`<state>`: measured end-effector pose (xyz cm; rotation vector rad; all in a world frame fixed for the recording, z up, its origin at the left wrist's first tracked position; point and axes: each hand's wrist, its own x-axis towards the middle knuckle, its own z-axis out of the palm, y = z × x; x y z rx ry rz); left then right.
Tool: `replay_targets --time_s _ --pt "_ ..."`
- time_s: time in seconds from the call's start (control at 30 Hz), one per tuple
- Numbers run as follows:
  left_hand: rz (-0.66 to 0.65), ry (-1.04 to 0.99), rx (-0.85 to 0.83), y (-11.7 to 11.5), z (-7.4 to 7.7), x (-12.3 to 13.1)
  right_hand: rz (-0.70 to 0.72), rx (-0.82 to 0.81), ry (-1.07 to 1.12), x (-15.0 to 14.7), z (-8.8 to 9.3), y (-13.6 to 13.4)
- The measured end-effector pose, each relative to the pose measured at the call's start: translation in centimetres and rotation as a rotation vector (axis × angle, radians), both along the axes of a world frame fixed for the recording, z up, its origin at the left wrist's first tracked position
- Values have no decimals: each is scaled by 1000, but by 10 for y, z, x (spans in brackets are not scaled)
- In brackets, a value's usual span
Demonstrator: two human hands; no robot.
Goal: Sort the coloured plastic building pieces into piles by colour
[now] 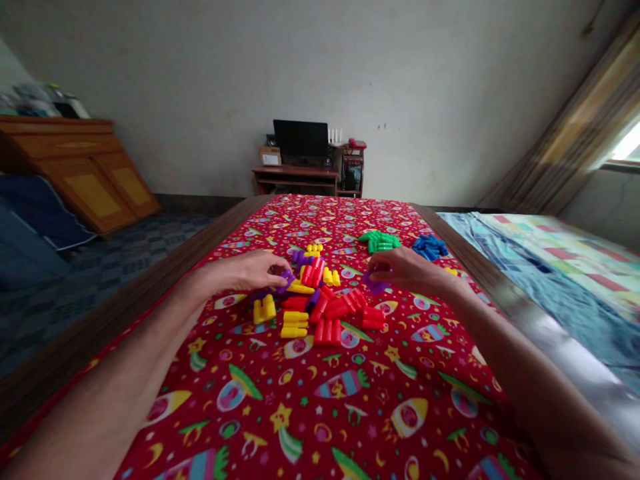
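A heap of red, yellow and purple plastic blocks (pixel 320 303) lies in the middle of a table covered with a red rocket-print cloth (pixel 320 407). My left hand (pixel 250 270) rests at the heap's left edge, its fingers pinched on a purple block (pixel 286 279). My right hand (pixel 407 270) is at the heap's right edge, fingers curled round another purple block (pixel 376 285). A sorted pile of green blocks (pixel 379 241) and a pile of blue blocks (pixel 430 247) sit farther back on the right.
The table's brown wooden edge (pixel 150 293) shows along both sides. A bed with a patchwork sheet (pixel 565 267) stands on the right, a wooden cabinet (pixel 85 173) on the left. A small desk with a monitor (pixel 301 140) stands against the far wall.
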<state>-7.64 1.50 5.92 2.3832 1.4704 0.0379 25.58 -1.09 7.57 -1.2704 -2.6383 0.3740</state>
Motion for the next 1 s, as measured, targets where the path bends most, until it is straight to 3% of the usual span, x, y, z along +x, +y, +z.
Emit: replay_targets --time_s 0.17,0.37,0.53,0.67,0.73,0.83,0.93,1.0 --pt "49 -89 11 5 5 -8 -109 -71 -62 42 -7 31" --pt "112 -160 31 8 4 -13 -187 -68 -155 44 -8 31" --pt "149 -631 8 4 -4 22 -241 187 -79 26 -2 17" --pt "90 -820 -5 -12 -19 64 10 213 212 -10 -10 -3" --pt "55 -824 17 -22 -25 79 104 142 246 -29 -19 -12" --pt "-1 -764 46 -31 -26 89 109 124 203 -40 -27 -15" --pt "-18 -633 74 -28 -17 77 9 199 139 -25 -23 -5" --pt "23 -482 97 -20 -10 59 -137 252 39 -6 -15 5"
